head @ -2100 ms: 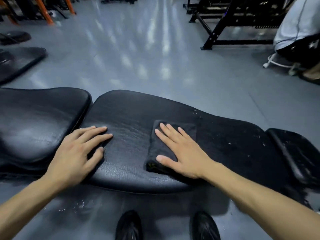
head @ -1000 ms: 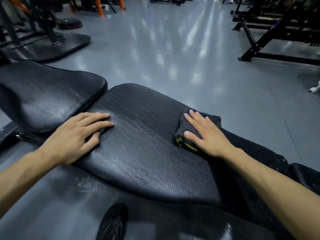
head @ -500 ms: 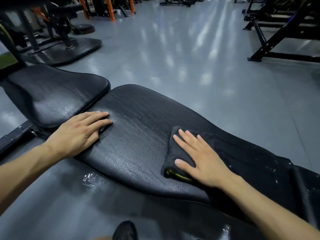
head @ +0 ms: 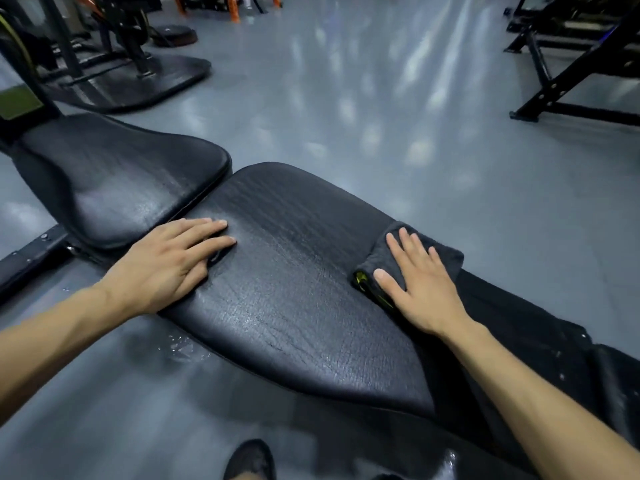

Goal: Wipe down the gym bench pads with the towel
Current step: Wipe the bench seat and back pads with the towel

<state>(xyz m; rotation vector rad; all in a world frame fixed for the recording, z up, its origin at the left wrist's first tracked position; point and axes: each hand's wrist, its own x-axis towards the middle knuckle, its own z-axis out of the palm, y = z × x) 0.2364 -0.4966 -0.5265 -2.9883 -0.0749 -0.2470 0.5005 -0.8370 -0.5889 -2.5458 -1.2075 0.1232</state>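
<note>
Grey gym flooring surrounded the bench: the left hand rested flat on the main pad, the right hand pressed the folded towel flat at its far edge, wiping apparently mid-course, the adjoining pad seemingly outstanding.

Right hand presses towel onto bench pad; left hand braces.

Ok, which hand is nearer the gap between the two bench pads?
Left. The left hand rests flat on the long pad right beside the gap; the right hand presses the towel further along that pad.
</note>
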